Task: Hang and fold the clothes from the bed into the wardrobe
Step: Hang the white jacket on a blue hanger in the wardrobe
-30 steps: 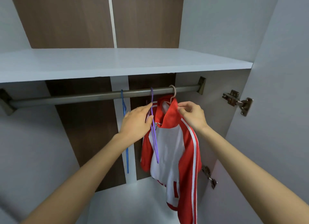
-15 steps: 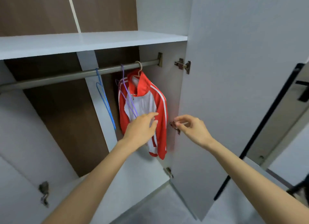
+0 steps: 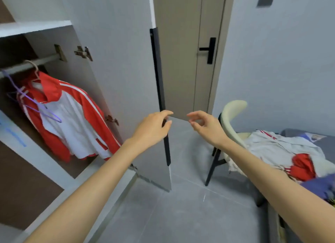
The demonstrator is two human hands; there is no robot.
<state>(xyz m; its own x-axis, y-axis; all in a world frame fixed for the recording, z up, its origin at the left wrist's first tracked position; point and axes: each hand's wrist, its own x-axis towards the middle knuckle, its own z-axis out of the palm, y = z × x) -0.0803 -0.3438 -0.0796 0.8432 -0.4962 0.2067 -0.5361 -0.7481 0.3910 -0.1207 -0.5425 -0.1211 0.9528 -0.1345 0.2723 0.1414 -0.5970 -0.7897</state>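
Observation:
A red and white jacket [image 3: 68, 119] hangs on a hanger from the wardrobe rail [image 3: 27, 66] at the left. An empty purple hanger [image 3: 27, 101] hangs in front of it. At the right, a heap of white, red and purple clothes [image 3: 282, 152] lies on the bed. My left hand [image 3: 154, 128] and my right hand [image 3: 206, 126] float in mid-air in front of the open wardrobe door [image 3: 126, 79], fingers loosely curled, holding nothing.
A cream chair with black legs [image 3: 228, 126] stands between me and the bed. A closed room door with a black handle [image 3: 208, 50] is straight ahead. Grey floor tiles [image 3: 172, 215] lie below. A white shelf [image 3: 34, 28] sits above the rail.
My view has swung right, away from the wardrobe toward the bed. Both hands have left the hanging jacket and now hover empty in front of the door edge.

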